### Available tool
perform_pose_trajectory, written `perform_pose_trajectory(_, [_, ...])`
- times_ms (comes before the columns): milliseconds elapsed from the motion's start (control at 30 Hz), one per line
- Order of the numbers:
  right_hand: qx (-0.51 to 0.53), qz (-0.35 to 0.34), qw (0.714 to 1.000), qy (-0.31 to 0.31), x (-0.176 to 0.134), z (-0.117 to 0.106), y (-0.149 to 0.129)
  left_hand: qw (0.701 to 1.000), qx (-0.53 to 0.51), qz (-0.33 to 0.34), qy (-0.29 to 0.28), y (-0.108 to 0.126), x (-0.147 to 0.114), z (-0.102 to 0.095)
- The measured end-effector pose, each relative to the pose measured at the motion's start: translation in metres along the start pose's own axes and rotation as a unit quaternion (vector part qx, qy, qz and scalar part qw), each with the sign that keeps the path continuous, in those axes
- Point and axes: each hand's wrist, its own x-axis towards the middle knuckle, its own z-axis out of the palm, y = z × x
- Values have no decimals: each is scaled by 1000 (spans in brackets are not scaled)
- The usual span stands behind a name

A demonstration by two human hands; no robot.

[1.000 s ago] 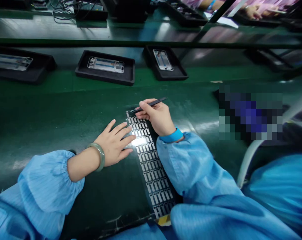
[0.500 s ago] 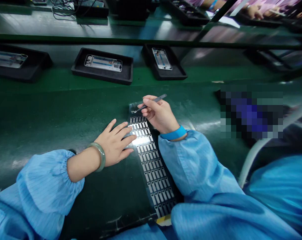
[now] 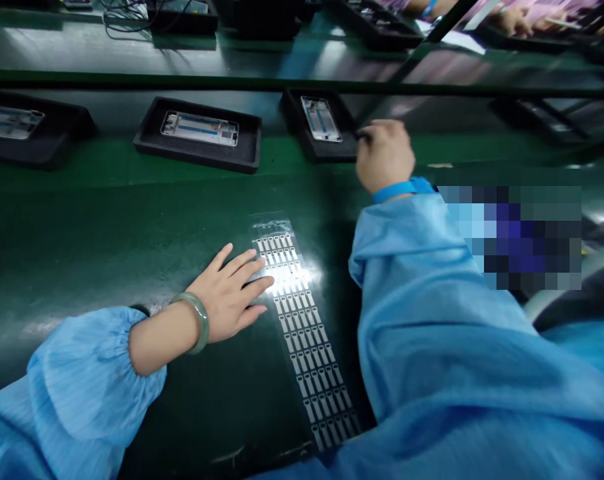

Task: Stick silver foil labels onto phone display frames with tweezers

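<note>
1. Clock directions run from the middle of the view. The clear sheet point(image 3: 272, 227), carrying rows of small silver pieces point(image 3: 299, 320), lies on the green bench point(image 3: 217, 407), stretching from near the centre towards between 5 and 6 o'clock. Its end nearest 12 o'clock is bare, and glare washes out some rows.
2. The left hand point(image 3: 227, 293) is at 8 o'clock, palm down, fingers spread, its grip released. Its fingertips lie at the sheet's left edge. A green bangle point(image 3: 202, 323) circles the wrist.
3. The right hand point(image 3: 386, 157) is at 2 o'clock, blurred, its fingers curled in a grip around a dark tool point(image 3: 365, 135), of which only a short piece shows. A blue band point(image 3: 395, 192) wraps the wrist.
4. Just beside that hand, at 12 o'clock, stands a black tray point(image 3: 339, 150) holding a phone frame point(image 3: 322, 121); whether they touch, I cannot tell.
5. A second tray point(image 3: 195, 157) with a phone frame sits at 10 o'clock.
6. Far off, between 1 and 2 o'clock, is a co-worker's hand point(image 3: 515, 22).
</note>
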Motion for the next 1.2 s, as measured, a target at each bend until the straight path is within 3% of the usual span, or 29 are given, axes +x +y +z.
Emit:
perform_pose_trajectory(100, [-23,-70,992,-106,9,21,-2,1000,-3,0,-3,0,0,0])
perform_pose_trajectory(267, [-72,-93,982,-149,22,29,-12,1000,-14,-1,-6,0,1,-2])
perform_pose_trajectory(533, [-119,-154,974,-119,20,-29,-50,999,-32,-4,7,-1,1,-1])
perform_pose_trajectory(633, [-123,-186,968,-113,7,-55,-74,983,-174,-37,53,-2,0,-2])
perform_pose_trajectory(733, [-122,-241,957,-103,-12,-77,-97,936,-323,-74,116,-6,-2,-5])
perform_pose_trajectory(833, [-124,-307,939,-95,-37,-98,-117,893,-403,-112,168,-13,-3,-7])
perform_pose_trajectory(933, [-122,-350,925,-87,-67,-120,-133,816,-514,-161,209,-23,-2,-12])
perform_pose_trajectory(1067, [-97,-413,901,-93,-114,-147,-154,704,-652,-201,198,-31,-1,-21])
perform_pose_trajectory(1200, [-73,-458,877,-124,-156,-159,-176,633,-721,-228,164,-28,-3,-29])
